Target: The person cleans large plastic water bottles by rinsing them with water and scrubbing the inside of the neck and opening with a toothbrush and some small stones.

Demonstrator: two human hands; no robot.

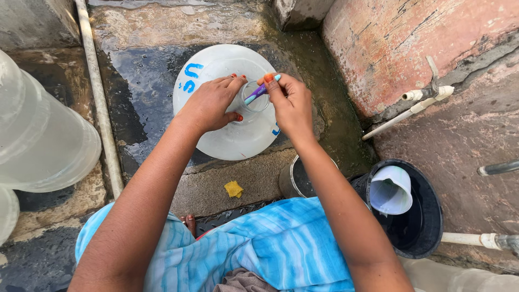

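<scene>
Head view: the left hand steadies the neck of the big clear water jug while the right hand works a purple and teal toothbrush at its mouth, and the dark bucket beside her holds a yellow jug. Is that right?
Not quite. In the head view the jug inside the dark bucket is white, not yellow. The rest holds: the left hand steadies the neck of the big clear water jug, and the right hand works the purple and teal toothbrush at its mouth.

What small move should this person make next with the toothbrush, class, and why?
Probably push the toothbrush deeper into the neck of the large water jug and scrub. The right hand holds it angled across the opening, and the left hand grips the neck to steady it.
</scene>
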